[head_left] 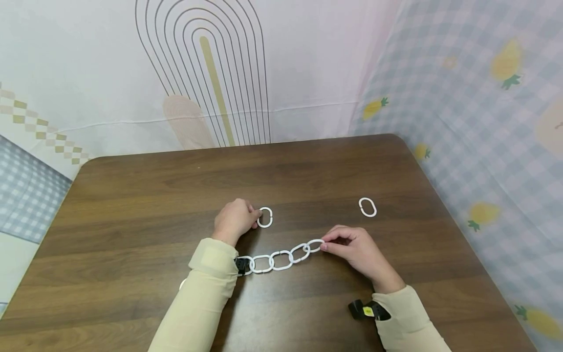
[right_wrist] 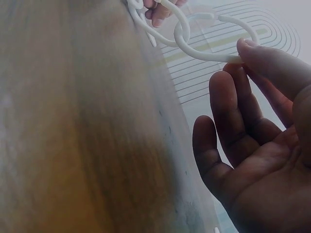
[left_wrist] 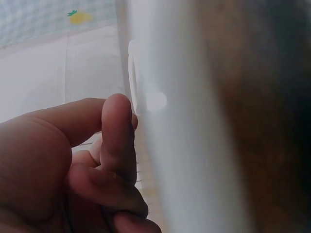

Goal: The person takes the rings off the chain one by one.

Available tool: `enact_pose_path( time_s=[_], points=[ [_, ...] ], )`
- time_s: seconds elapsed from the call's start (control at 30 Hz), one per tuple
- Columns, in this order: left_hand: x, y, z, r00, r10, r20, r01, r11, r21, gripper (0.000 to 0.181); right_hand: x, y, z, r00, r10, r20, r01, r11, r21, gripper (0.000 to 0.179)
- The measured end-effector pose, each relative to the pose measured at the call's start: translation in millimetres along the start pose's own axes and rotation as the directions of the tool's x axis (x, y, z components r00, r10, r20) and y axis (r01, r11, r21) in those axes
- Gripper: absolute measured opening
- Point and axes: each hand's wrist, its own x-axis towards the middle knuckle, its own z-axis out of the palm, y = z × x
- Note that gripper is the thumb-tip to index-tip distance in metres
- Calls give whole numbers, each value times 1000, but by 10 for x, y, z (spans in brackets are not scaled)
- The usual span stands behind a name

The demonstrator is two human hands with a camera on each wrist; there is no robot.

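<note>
A chain of white plastic oval links (head_left: 291,257) stretches across the wooden table. My right hand (head_left: 358,249) pinches its right end link (head_left: 314,240) between thumb and index finger. That link's small gap shows at its far side in the right wrist view, where the other fingers of the right hand (right_wrist: 252,141) are loosely bent. Farther back, my left hand (head_left: 237,219) pinches the left side of a separate white link (head_left: 271,217). In the left wrist view this link (left_wrist: 132,73) appears edge-on by the fingertips. My left wrist covers the chain's left end.
Another loose white link (head_left: 374,207) lies on the table (head_left: 308,176) at the back right. Beside the left sleeve (head_left: 202,288), a white piece (head_left: 182,283) peeks out, mostly hidden. Patterned cloth (head_left: 308,63) hangs behind the table and along its right side.
</note>
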Motion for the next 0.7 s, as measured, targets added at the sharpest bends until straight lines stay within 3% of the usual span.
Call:
enact_pose_path(
  time_s=[0.23, 0.7],
  points=[
    [-53, -6, 14, 999, 16, -32, -17, 999, -46, 30, -9, -13, 3, 1000, 1, 0, -1, 1000, 1, 13],
    [-212, -14, 13, 991, 116, -66, -125, 979, -163, 21, -1, -28, 18, 1000, 6, 9, -6, 1000, 3, 14]
  ],
)
